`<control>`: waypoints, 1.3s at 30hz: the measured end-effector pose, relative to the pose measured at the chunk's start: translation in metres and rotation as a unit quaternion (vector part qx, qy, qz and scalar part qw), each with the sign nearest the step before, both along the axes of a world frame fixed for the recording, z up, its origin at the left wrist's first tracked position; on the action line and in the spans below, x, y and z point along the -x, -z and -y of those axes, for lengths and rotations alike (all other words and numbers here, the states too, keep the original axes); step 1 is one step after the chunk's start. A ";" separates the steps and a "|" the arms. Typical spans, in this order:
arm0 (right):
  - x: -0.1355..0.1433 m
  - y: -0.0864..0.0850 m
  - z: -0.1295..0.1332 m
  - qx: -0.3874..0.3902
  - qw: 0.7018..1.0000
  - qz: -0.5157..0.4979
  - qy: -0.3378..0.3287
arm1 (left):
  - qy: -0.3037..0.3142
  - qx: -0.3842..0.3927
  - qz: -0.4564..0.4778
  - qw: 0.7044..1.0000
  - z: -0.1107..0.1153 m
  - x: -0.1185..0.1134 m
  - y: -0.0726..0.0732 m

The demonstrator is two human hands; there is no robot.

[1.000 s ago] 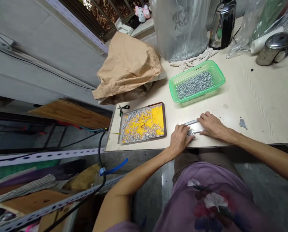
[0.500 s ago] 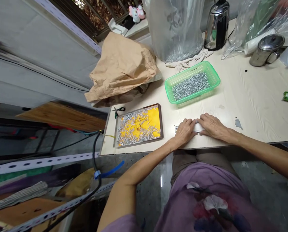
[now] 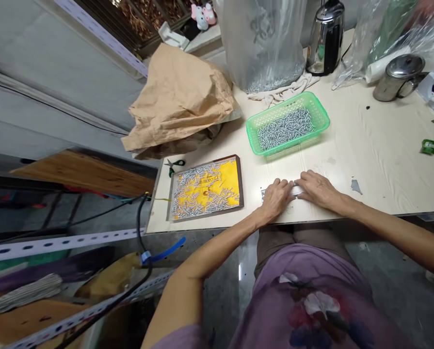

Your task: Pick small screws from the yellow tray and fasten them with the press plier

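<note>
My left hand point(image 3: 277, 198) is closed over a flat whitish strip point(image 3: 296, 190) that lies near the table's front edge. The strip's left end, dark-edged, pokes out beyond that hand. From the other side, my right hand point(image 3: 314, 188) grips the same strip, fingers bent and thumb close to my left fingers. Only a short middle piece shows between the hands; its exact kind is unclear. To the left lies a shallow tray point(image 3: 240, 182) with a yellow bottom and many small metal pins point(image 3: 193, 206). A green plastic basket point(image 3: 251, 138) behind my hands holds more pins.
Scissors point(image 3: 175, 165) lie by the tray's far left corner. Crumpled brown paper point(image 3: 184, 97), a large clear bag point(image 3: 262, 48), a kettle point(image 3: 325, 39) and a metal mug point(image 3: 398, 77) stand along the back. Green packets point(image 3: 428, 146) lie at right.
My right thumb has come nearer my left hand, so less of the strip shows between them. The whole view has shifted slightly.
</note>
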State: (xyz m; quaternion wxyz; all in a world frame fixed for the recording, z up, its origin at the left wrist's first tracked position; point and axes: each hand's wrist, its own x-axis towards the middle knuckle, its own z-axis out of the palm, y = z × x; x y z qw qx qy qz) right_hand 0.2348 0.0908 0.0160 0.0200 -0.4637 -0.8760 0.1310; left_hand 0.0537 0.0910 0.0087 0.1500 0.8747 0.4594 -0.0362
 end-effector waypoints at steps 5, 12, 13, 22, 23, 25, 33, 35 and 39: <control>-0.017 -0.002 -0.020 0.017 0.998 -0.020 -0.058 | -0.001 -0.085 0.111 0.990 0.027 0.005 0.026; -0.005 0.003 -0.045 -0.026 0.999 0.022 0.043 | 0.037 -0.061 0.163 0.984 0.065 -0.009 0.037; -0.001 0.002 -0.048 -0.031 0.997 0.031 0.060 | 0.036 -0.053 0.165 0.984 0.067 -0.010 0.035; 0.079 -0.014 -0.023 -0.048 0.977 0.005 -0.208 | 0.069 -0.025 0.215 0.974 0.073 -0.009 0.033; 0.087 -0.011 -0.020 -0.047 0.969 0.008 -0.242 | 0.093 -0.030 0.226 0.969 0.077 -0.004 0.033; 0.097 -0.002 -0.018 -0.054 0.958 0.009 -0.282 | 0.131 -0.074 0.249 0.957 0.085 0.013 0.029; 0.086 0.019 -0.024 -0.045 0.918 -0.306 -0.246 | -0.243 -0.275 0.108 0.924 0.037 0.139 0.003; 0.082 0.009 -0.032 -0.067 0.904 -0.380 -0.184 | -0.270 -0.248 0.048 0.929 0.020 0.160 0.001; 0.071 -0.024 -0.073 -0.134 0.917 -0.373 -0.038 | -0.202 -0.151 -0.030 0.967 -0.001 0.173 -0.003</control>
